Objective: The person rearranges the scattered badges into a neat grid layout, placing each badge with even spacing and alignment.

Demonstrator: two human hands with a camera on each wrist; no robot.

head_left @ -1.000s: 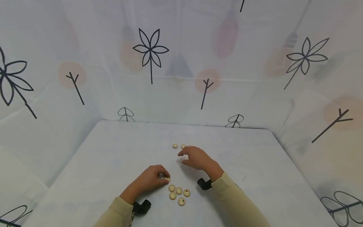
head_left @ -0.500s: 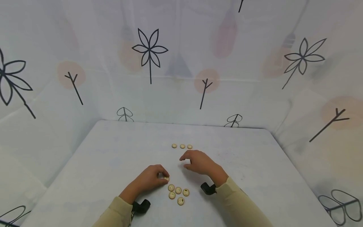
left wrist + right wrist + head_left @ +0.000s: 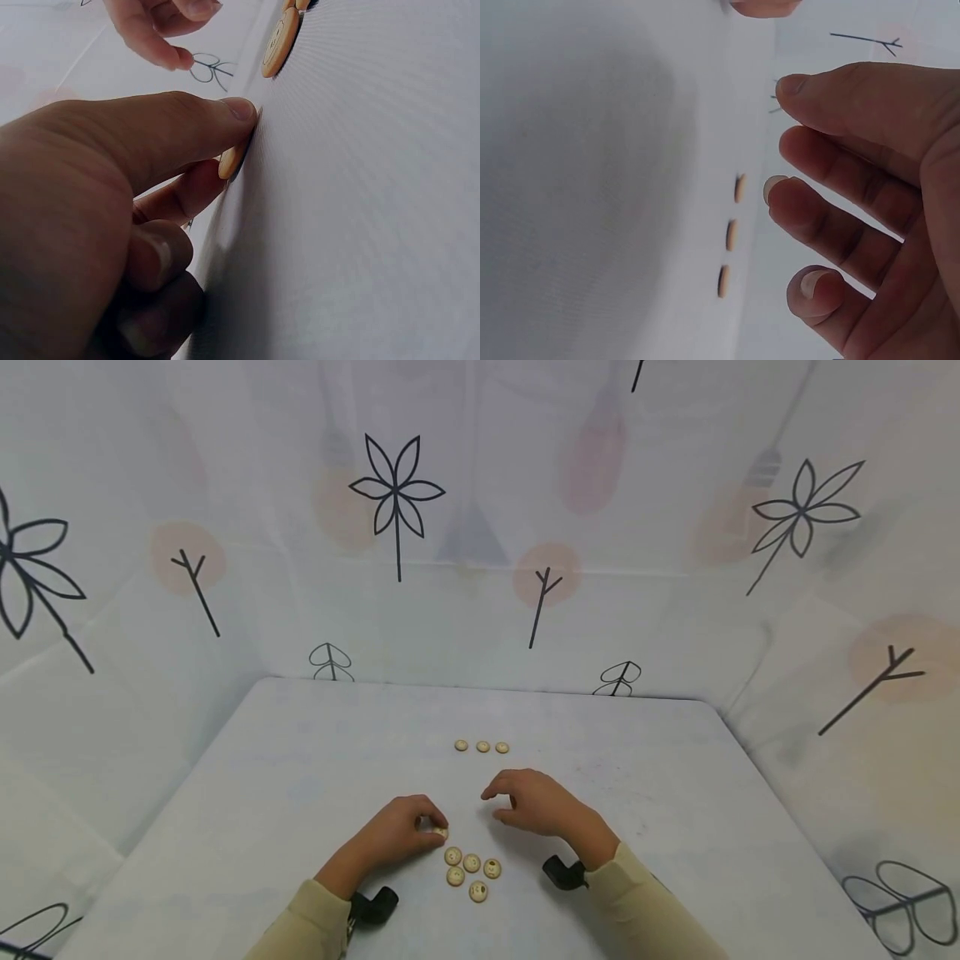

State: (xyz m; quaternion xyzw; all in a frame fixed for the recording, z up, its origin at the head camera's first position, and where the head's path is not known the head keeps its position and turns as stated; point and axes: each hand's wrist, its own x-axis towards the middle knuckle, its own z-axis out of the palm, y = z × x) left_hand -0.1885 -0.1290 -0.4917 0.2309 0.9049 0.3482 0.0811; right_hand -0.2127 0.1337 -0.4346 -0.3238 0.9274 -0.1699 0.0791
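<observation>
My left hand [image 3: 393,837] pinches a small round wooden disc [image 3: 229,160] between thumb and fingers, low at the white tabletop. In the head view only a sliver of that disc shows at the fingertips. Just in front of me, right of this hand, a loose cluster of similar discs lies flat, among them a disc [image 3: 478,892] with dark markings on its face. Over the table to the right hovers my right hand [image 3: 536,803], fingers loosely bent and holding nothing. Beyond it lie three discs in a row, with one middle disc [image 3: 483,747].
The white table [image 3: 337,727] reaches back to a patterned cloth [image 3: 465,610] hung behind it and along both sides. A black wrist camera [image 3: 375,907] sits at the left cuff and another camera [image 3: 564,873] at the right cuff.
My right hand has drawn back toward me and slightly right, away from the row of three discs, which now shows fully. The left hand keeps its pinch in place.
</observation>
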